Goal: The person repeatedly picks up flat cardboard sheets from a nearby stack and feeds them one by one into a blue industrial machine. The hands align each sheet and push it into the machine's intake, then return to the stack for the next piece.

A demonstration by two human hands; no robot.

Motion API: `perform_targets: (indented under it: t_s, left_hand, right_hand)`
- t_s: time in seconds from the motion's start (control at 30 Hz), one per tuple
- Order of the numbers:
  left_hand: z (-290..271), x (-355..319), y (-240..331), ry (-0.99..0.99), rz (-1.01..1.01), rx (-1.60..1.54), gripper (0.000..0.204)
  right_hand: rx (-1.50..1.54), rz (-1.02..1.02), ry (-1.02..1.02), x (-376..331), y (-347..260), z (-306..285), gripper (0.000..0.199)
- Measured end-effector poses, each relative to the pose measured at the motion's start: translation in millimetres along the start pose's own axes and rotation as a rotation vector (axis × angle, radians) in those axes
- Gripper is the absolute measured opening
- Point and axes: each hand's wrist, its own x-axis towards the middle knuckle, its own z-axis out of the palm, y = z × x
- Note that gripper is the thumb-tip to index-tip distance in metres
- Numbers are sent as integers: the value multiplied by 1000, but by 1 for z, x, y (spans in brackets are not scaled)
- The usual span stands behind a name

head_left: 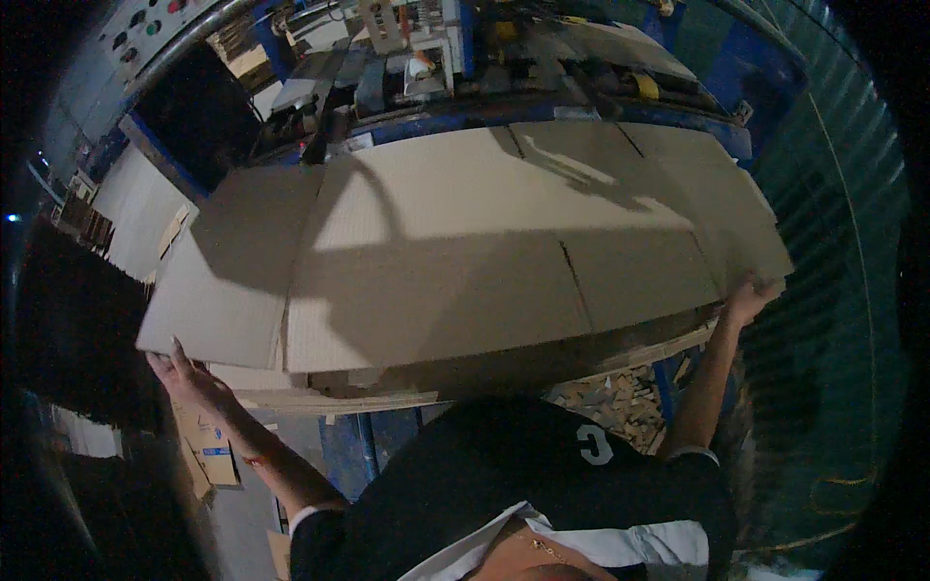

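Note:
A wide flat cardboard sheet (426,281) with crease lines and slots spans the space in front of me. My left hand (186,376) grips its near left corner, thumb on top and fingers underneath. At the near right corner, my right hand (750,300) is closed on the sheet's edge. More cardboard sheets (387,399) lie below it, their near edges showing. The far edge of the held sheet reaches the front of a blue machine (620,114). Shadows fall across the board.
Rollers and metal parts fill the machine beyond. A control panel with buttons (145,29) stands at the far left. Cardboard scraps (620,402) are heaped below on the right. A green corrugated wall (823,290) runs along the right side. Cardboard pieces (208,445) lie at lower left.

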Motion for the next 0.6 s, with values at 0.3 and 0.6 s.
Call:
perform_targets:
  t_s: [0.3, 0.6]
  left_hand:
    - [-8, -26, -4, -191, -461, 10, 23]
    - [58, -138, 53, -1175, 290, 411, 50]
  right_hand:
    - [592, -49, -422, -24, -136, -69, 52]
    - [1, -1046, -1018, -185, -144, -82, 27]
